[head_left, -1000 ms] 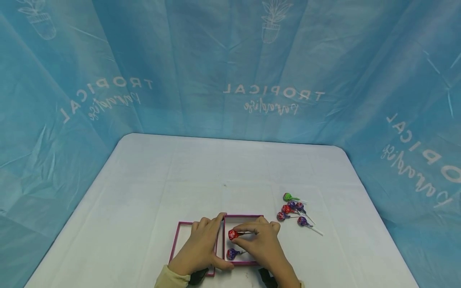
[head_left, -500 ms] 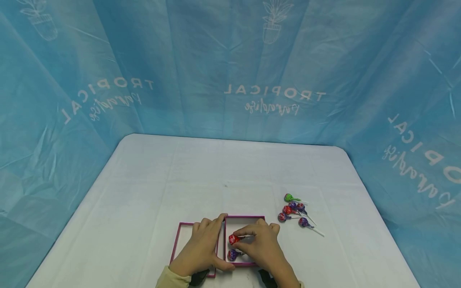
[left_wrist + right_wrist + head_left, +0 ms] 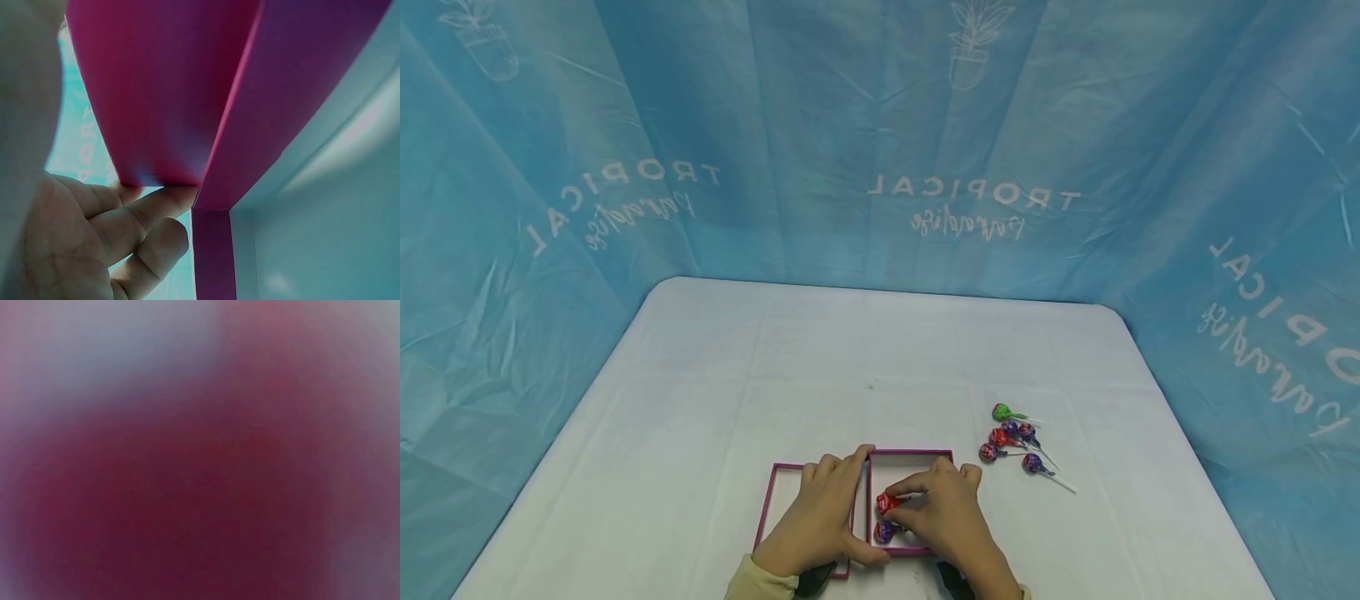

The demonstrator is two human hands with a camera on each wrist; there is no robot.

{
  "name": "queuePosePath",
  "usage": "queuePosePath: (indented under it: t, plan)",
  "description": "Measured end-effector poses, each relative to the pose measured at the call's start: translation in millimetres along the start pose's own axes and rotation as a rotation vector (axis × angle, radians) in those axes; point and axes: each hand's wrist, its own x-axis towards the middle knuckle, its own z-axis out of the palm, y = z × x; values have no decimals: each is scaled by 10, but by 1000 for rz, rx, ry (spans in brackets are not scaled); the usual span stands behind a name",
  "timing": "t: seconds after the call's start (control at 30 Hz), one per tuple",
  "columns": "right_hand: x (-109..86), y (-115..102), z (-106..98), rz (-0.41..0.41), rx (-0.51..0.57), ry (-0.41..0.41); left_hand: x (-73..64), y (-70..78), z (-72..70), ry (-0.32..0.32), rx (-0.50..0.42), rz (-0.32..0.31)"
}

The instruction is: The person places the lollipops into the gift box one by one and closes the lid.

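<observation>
My right hand [image 3: 946, 510] reaches into a magenta-edged box [image 3: 912, 551] with a white inside and pinches a red-wrapped lollipop [image 3: 886, 502] between thumb and forefinger. Just below it, a purple lollipop [image 3: 883, 532] lies in the same box, its stick partly hidden by the hand. My left hand [image 3: 820, 518] grips the box's left side, forefinger at the far corner and thumb at the near one. In the left wrist view its fingers [image 3: 169, 201] touch the end of the magenta wall [image 3: 169, 94]. The right wrist view is only a dark red blur.
Left of the box lies a second magenta-edged tray or lid [image 3: 766, 507], partly under my left forearm. Several lollipops lie loose to the right, among them a green one [image 3: 1002, 412] and a purple one [image 3: 1033, 463]. Blue curtains [image 3: 880, 150] surround the white table [image 3: 700, 400].
The red lollipop has moved slightly toward me inside the box, closer to the purple one, still pinched by my right hand. My left hand keeps its place.
</observation>
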Motion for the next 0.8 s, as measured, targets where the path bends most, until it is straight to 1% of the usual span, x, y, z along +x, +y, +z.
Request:
queuePosePath:
  t: [0.3,0.53,0.8]
  plan:
    - [-3,-24,23,-8,-74,-3,-17,-12,-7,-1,-1,2]
    - [-5,-39,22,-6,-113,-8,-19,-11,-2,17,-13,18]
    - [5,-42,26,-4,-139,-25,-17,-23,13,10,-2,0]
